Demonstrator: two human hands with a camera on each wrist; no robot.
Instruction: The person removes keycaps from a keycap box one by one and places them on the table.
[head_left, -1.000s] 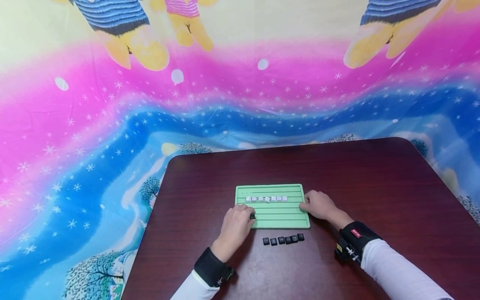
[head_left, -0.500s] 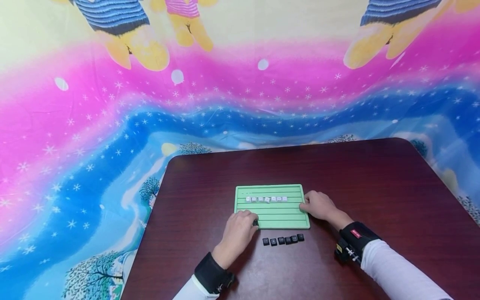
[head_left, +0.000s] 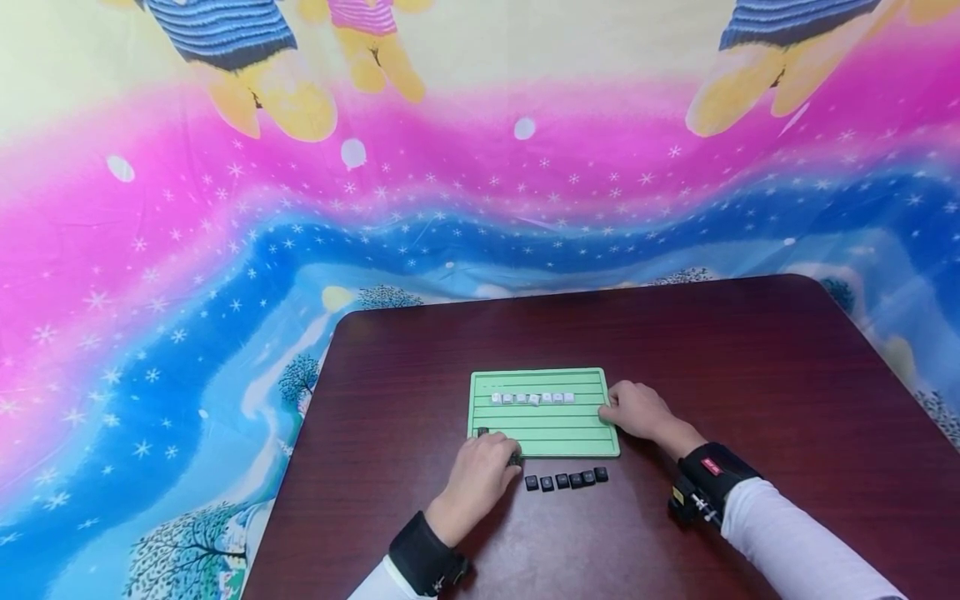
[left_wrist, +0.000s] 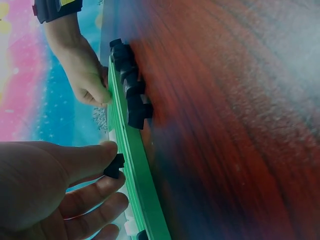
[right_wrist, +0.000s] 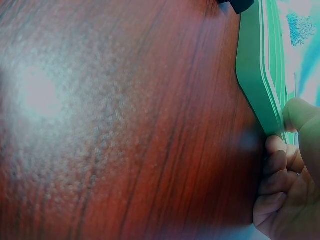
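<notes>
My left hand (head_left: pixel 483 468) is at the near left corner of a green grooved board (head_left: pixel 562 434). Between its thumb and index finger it pinches a black keycap (left_wrist: pixel 114 166), held close over the board's near edge. Another black keycap (head_left: pixel 483 432) lies on the board by its left edge, just beyond the knuckles. A row of several white keycaps (head_left: pixel 534 399) runs across one of the upper grooves, one of them slightly askew. My right hand (head_left: pixel 637 409) grips the board's right edge, thumb on top and curled fingers against the side in the right wrist view.
Several black keycaps (head_left: pixel 576 480) form a loose row on the dark red wooden table (head_left: pixel 720 350), just in front of the board. A printed cloth (head_left: pixel 465 183) hangs behind the table's far edge.
My left hand has moved toward me and slightly right across the board with its keycap. The black keycap at the board's left edge has come into view. My right hand stays in place.
</notes>
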